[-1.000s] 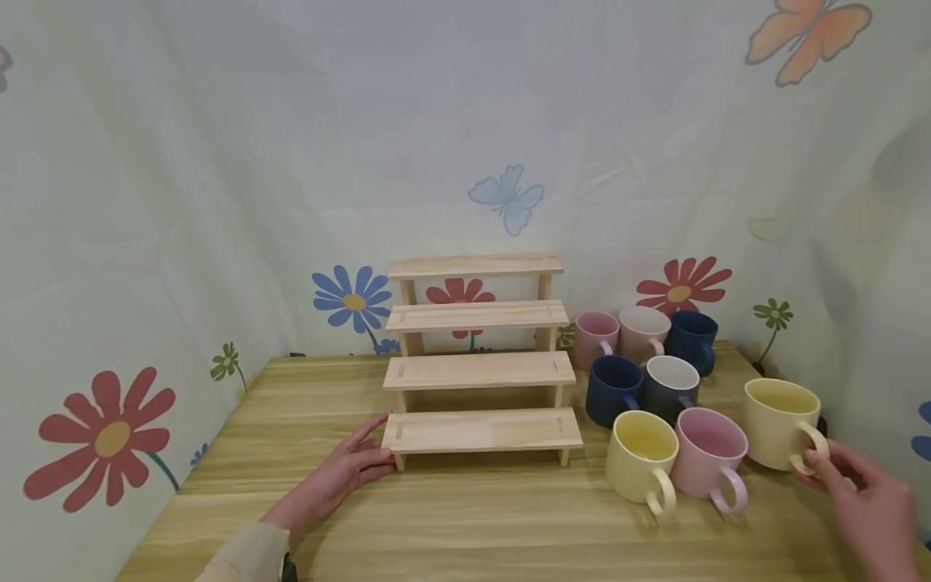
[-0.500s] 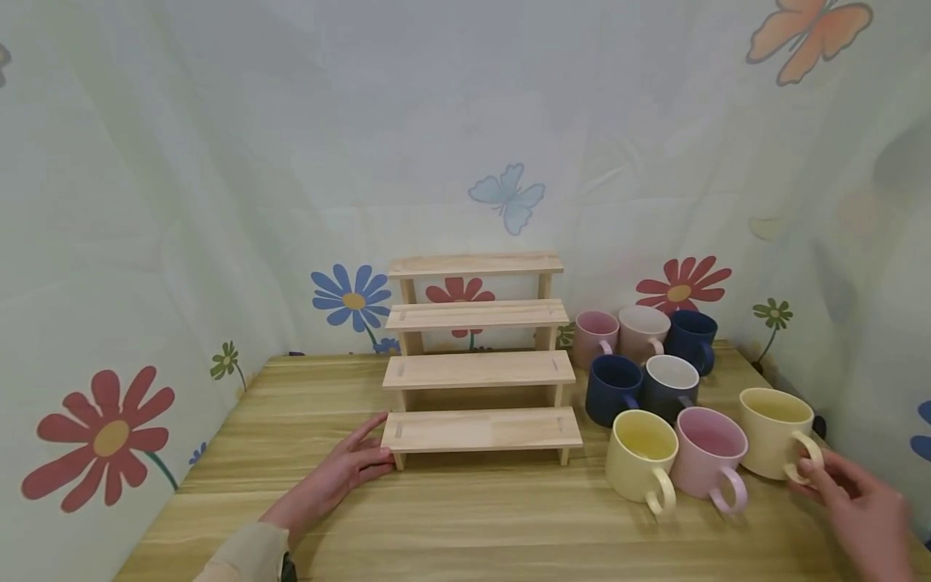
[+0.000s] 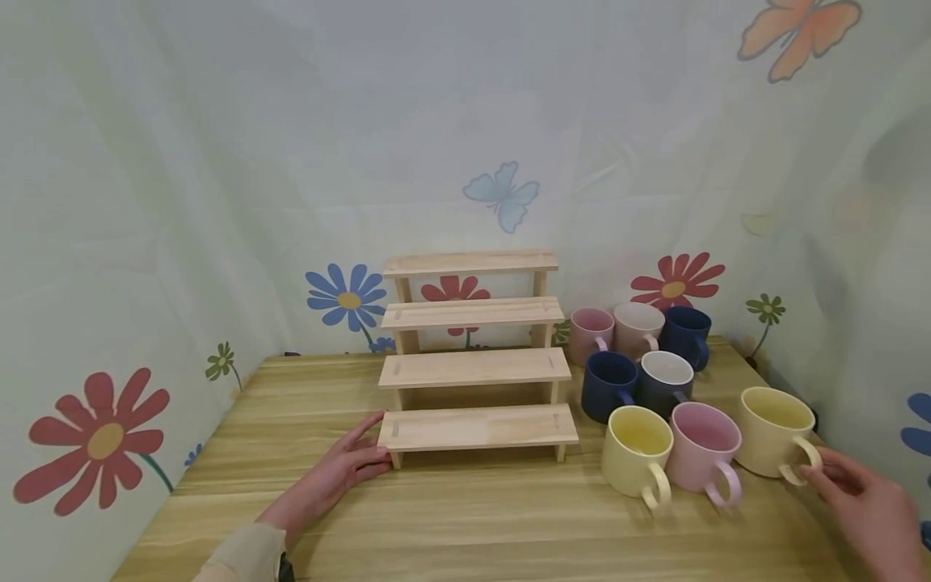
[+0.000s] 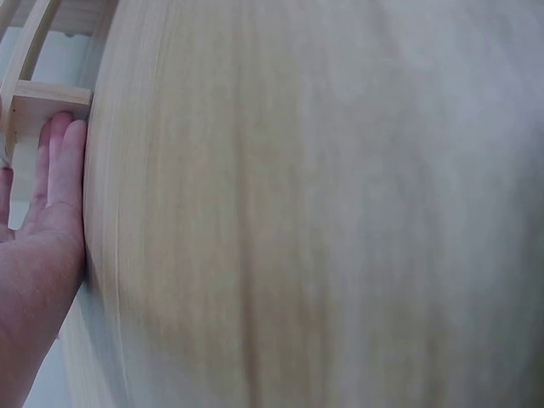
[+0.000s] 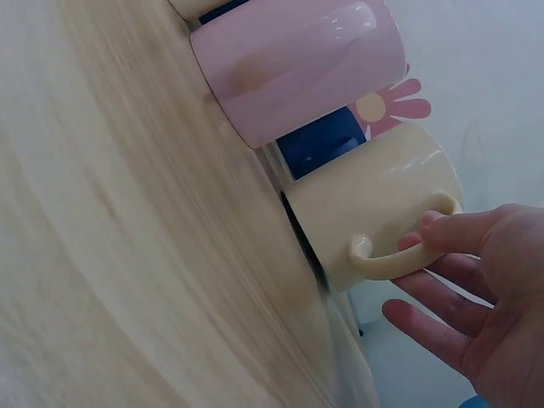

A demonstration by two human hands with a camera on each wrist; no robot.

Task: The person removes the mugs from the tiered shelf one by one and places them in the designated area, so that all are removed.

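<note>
A pale yellow mug stands at the right end of a group of mugs. My right hand pinches its handle; in the right wrist view the thumb lies on the handle, with the other fingers behind and below it. My left hand rests at the left end of a wooden four-step riser, touching its lowest step. The left wrist view shows straight fingers against the riser's end support. Beside the held mug stand a pink mug and a second yellow mug.
Behind the front mugs are a navy mug and a dark grey one. Farther back stand a small pink mug, a pale pink mug and another navy mug. A flowered curtain surrounds the wooden table.
The held yellow mug has shifted slightly left and toward the front with my right hand, ending beside the pink mug. My left hand keeps its place; the head view has tilted slightly.
</note>
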